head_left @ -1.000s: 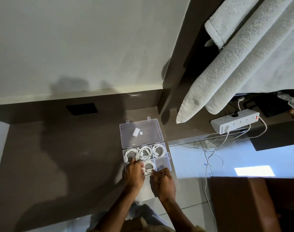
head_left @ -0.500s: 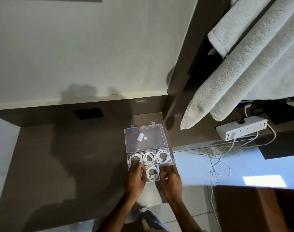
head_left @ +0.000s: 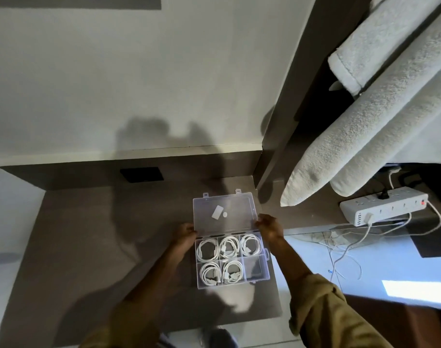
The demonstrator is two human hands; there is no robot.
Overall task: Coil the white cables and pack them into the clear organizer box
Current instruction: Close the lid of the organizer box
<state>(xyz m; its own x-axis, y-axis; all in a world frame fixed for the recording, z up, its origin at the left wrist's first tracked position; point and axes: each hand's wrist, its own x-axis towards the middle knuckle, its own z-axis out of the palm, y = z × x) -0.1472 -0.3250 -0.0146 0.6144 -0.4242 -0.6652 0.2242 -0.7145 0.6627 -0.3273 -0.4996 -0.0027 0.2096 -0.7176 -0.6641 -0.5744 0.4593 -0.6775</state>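
A clear organizer box [head_left: 265, 266] with six compartments lies on the brown desk [head_left: 88, 247]. Several coiled white cables [head_left: 229, 246] fill five compartments; the near right one holds none. The box's clear lid [head_left: 224, 213] lies folded back toward the wall, with a white label on it. My left hand [head_left: 185, 233] pinches the lid's left edge near the hinge. My right hand [head_left: 268, 226] pinches the lid's right edge.
A white power strip [head_left: 382, 205] with plugged cables sits at the right, loose white wires [head_left: 345, 249] trailing below it. Grey towels [head_left: 365, 116] hang at the upper right. A black wall socket [head_left: 141, 174] is behind the desk. The desk's right edge lies just beside the box.
Both hands left the near compartments and moved up to the lid's two side edges. A coil now lies in the near left compartment.
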